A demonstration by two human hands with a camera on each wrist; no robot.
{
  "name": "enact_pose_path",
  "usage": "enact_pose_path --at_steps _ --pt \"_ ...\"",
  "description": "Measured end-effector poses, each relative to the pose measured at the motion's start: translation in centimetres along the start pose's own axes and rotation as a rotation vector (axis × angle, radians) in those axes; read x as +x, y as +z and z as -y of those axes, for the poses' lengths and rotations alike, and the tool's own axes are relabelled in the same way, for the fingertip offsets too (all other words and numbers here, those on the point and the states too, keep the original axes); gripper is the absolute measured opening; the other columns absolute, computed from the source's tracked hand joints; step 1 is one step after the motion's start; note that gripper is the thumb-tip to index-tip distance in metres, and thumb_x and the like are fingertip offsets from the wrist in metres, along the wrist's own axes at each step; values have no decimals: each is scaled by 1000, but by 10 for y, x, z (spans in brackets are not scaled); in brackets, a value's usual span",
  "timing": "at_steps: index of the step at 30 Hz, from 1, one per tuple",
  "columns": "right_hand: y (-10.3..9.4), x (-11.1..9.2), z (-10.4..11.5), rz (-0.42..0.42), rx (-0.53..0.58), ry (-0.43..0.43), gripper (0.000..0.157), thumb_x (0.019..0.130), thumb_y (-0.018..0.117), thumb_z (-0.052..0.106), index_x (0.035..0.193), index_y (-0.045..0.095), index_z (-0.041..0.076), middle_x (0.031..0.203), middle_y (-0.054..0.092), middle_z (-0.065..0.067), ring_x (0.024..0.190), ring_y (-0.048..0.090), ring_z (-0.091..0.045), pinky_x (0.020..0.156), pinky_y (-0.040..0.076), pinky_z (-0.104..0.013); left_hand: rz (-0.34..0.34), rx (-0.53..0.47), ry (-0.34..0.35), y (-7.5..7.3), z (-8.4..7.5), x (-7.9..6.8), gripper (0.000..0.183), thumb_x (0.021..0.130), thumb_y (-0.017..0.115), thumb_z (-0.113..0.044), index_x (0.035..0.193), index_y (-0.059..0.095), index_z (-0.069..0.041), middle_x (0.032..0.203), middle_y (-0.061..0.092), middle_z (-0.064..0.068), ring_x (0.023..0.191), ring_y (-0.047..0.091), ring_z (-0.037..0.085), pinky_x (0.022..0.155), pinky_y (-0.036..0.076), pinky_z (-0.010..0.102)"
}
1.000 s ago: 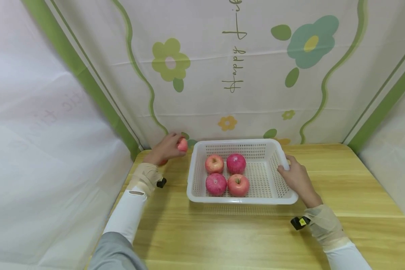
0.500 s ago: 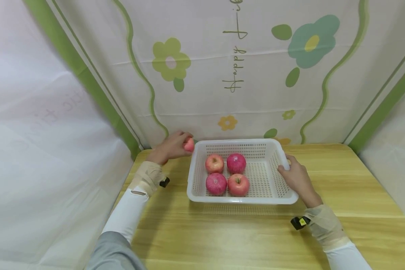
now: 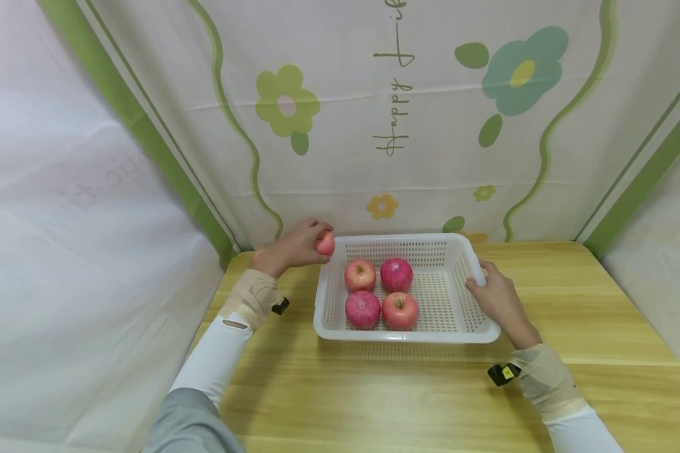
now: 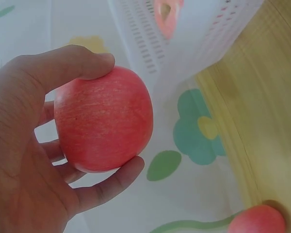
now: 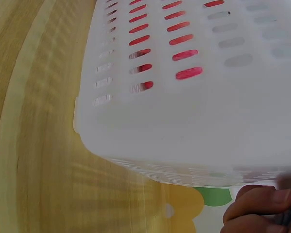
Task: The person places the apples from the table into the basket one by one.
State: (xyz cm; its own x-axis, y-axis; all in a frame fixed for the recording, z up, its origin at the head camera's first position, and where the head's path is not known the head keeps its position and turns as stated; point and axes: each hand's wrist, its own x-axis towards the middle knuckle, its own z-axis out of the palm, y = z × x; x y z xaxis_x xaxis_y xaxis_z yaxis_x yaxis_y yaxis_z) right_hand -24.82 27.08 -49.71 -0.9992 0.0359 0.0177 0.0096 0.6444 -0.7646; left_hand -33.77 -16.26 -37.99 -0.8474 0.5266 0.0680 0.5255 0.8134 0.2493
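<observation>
My left hand [image 3: 297, 245] grips a red apple [image 4: 104, 121] by its sides, with the thumb on one side and fingers around the other. That apple is raised near the back left corner of a white plastic basket [image 3: 368, 335]. Two pale red apples, one at the back left [image 3: 359, 275], and two deeper pink ones, one at the front left [image 3: 363, 309], sit together in the basket's left half. On the basket's right rim, my right hand [image 3: 500, 302] keeps hold, thumb inside the edge; the right wrist view shows only its fingertips [image 5: 257, 208].
Another apple [image 4: 258, 222] lies on the wooden table [image 3: 402, 396], mostly hidden behind the left wrist in the head view. A printed cloth [image 3: 340, 163] hangs at the table's back edge, and white cloth walls [image 3: 79, 251] stand on both sides.
My left hand has moved right with its apple, from beside the basket to its back left corner. The right hand and the basket stay where they were.
</observation>
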Motion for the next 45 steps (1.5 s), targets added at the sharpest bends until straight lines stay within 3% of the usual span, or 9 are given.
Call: enact_pose_path --at_steps 12,31,45 --pt "0 -1 0 -2 6 7 71 108 52 26 163 25 -9 136 59 -45 91 79 -42 61 65 -40 48 15 11 1 -20 10 72 87 80 -32 151 56 -9 149 54 17 132 55 34 106 53 48" --pt "0 -1 0 10 18 21 71 108 52 26 164 23 -9 137 57 -45 92 79 -42 61 65 -39 69 -19 80 9 -44 26 72 88 82 -30 151 56 -8 139 56 17 123 56 31 107 53 45" --pt "0 -2 0 4 17 15 72 109 51 26 164 22 -9 137 57 -46 90 79 -43 59 65 -40 117 -28 90 18 -62 41 68 90 81 -31 151 56 -16 141 55 11 127 54 26 108 52 42"
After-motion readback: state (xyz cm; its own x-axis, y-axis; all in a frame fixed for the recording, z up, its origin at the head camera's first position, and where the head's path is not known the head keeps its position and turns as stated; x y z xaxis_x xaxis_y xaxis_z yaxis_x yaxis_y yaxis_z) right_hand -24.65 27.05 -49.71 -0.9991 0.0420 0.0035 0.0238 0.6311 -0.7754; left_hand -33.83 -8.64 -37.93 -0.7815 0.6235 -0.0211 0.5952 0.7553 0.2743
